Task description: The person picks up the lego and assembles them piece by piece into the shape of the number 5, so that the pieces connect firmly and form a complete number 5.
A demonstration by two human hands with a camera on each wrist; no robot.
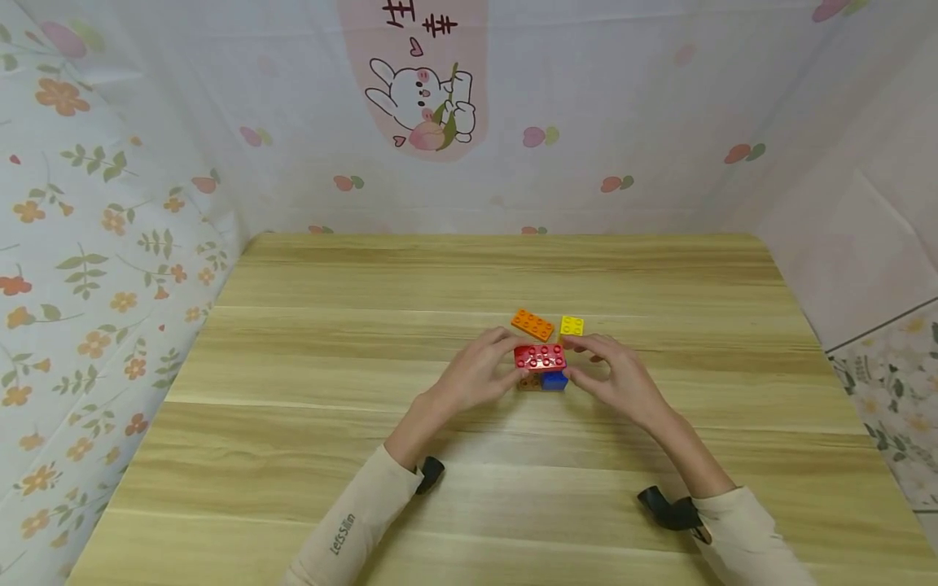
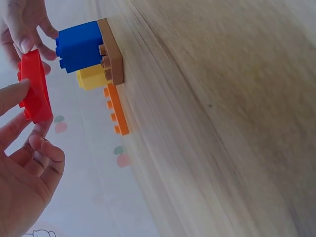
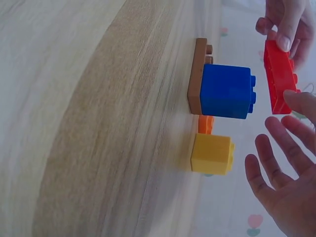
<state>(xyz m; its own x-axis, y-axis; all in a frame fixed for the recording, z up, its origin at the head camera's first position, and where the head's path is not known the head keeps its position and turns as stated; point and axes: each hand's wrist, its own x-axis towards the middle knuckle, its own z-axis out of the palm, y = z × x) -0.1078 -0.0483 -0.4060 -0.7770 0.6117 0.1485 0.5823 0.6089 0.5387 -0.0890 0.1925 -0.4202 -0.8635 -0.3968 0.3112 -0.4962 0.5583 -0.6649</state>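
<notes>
- Head view: I read the red eight-stud brick (image 1: 540, 358) suspended between both hands, studs up, above the blue brick (image 3: 225, 91) and the brown studded plate (image 3: 196, 74); both wrist views show a gap between it and the blue studs.
- Left hand (image 1: 475, 373): thumb and fingertips pinch one end of the red brick; nothing else is held.
- Right hand (image 1: 614, 376): thumb and index finger bear on the opposite end in what I judge a light pinch; the other fingers are spread, nearly straight, and hold nothing.
- Layout: the blue brick occupies one half of the brown plate, leaving studs bare on the other; the orange eight-stud plate (image 1: 532, 324) and the yellow four-stud brick (image 1: 572, 326) rest on the wooden table (image 1: 352, 325) beyond, the yellow one near the right fingertips.
- Caution, overhang: the red brick is longer than the blue one; downward force on its unsupported end could tip it or pry the blue brick loose.
- Caution, alignment: from overhead I cannot see the blue studs; an offset or tilted descent could leave the red brick perched unseated.
- Caution, drift: neither hand braces the brown plate; a sideways nudge could slide it, and a stray right finger could topple the yellow brick.
</notes>
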